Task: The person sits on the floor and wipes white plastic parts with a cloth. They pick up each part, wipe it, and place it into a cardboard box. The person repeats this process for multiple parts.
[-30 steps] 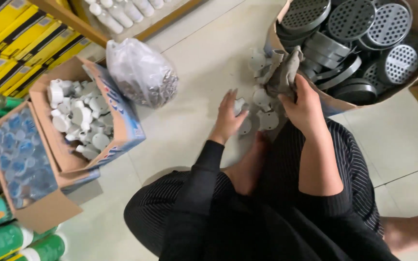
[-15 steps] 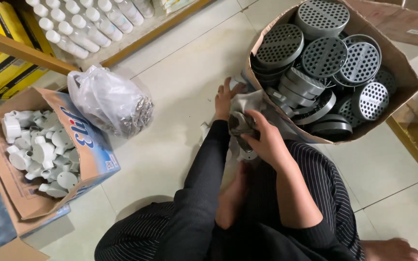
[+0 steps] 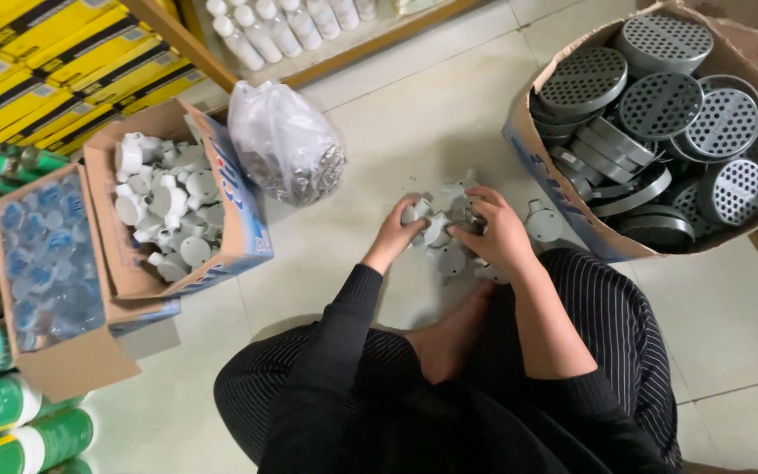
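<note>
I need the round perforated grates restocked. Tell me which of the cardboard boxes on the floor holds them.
The large brown box at upper right, beside the right hand. It is full of grey perforated discs; the box on the left holds white plastic fittings.

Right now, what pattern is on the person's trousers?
Dark trousers with thin pale pinstripes, seen in the head view.

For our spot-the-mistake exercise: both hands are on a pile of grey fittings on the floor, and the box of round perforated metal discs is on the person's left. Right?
Not quite. In the head view the box of discs is on the person's right. Both the left hand and the right hand are on the grey fittings.
</note>
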